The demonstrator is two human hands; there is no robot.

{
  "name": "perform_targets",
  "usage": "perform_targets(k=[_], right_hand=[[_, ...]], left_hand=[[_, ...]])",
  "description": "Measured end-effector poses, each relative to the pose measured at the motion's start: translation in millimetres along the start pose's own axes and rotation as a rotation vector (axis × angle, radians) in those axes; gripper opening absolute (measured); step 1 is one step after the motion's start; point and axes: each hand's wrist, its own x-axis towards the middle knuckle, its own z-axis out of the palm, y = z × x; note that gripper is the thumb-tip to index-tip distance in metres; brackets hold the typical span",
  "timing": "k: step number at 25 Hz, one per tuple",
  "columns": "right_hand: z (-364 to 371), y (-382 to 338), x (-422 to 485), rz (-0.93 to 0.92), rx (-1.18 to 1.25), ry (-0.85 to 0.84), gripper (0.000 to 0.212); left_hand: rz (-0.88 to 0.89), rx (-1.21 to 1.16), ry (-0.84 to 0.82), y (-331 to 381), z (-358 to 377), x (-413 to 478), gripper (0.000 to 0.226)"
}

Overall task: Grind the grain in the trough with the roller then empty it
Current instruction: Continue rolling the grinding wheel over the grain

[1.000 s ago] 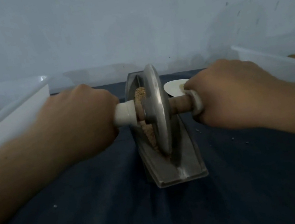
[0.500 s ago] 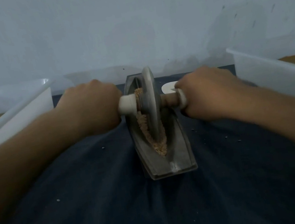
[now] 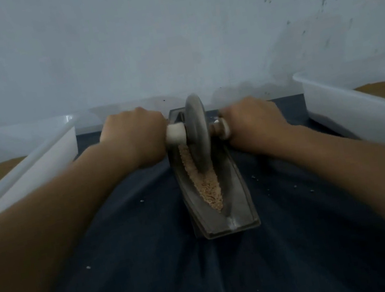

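Person's left hand [image 3: 136,137] and right hand [image 3: 251,120] are both clenched round the axle ends of the roller [image 3: 198,131], which sits at the far end of the metal trough [image 3: 239,204] on the bench [image 3: 156,268]. Disc looks heavy and rigid, so gripping close in makes sense; loose grain [image 3: 209,190] would spill easily.

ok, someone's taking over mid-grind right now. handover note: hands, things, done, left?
Left hand grips the handle on the left of the roller; right hand grips it on the right.
The roller stands upright in the trough, near its far end; the trough sits on the dark cloth.
Grain lies along the groove, mostly nearer than the disc; a few bits lie on the cloth.
Done: grinding under way; fineness hard to judge.
Left: finish rolling, then empty the trough. The left tub and right tub both hold brown material.
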Motion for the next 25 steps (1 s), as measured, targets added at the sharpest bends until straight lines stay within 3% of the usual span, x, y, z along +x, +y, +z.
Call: perform_targets(k=[3,4,8,11,13,15,17,19,22,25], right_hand=[[-22,4,-48,-0.151,-0.184,0.287,0.027],[-27,3,-51,-0.168,-0.191,0.311,0.028],[-10,-9,-7,-0.011,-0.066,-0.030,0.017],[-7,-17,33,0.074,0.006,-0.126,0.010],[-14,-12,27,0.021,-0.001,-0.173,0.011],[-23,-1,-5,-0.108,-0.015,-0.153,0.015],[-28,5,-41,-0.236,-0.109,0.065,0.020],[-30,7,-46,-0.253,-0.159,0.154,0.024],[-9,0,-7,-0.118,-0.078,-0.035,0.018],[4,-5,32,-0.020,0.032,-0.098,0.014]], left_hand=[[0.082,-0.064,0.033,-10,2,-43,0.021],[0.097,-0.083,0.010,-14,2,-45,0.021],[0.020,-0.049,0.023,-5,17,-6,0.010],[-0.074,-0.015,0.054,1,17,25,0.019],[-0.054,-0.030,0.043,0,15,14,0.017],[0.021,-0.039,0.097,-6,15,-18,0.012],[0.087,-0.005,0.195,-10,11,-48,0.016],[0.104,0.040,0.202,-10,4,-46,0.020],[-0.010,0.056,0.100,2,16,-16,0.014],[-0.053,0.058,0.051,6,8,26,0.021]])
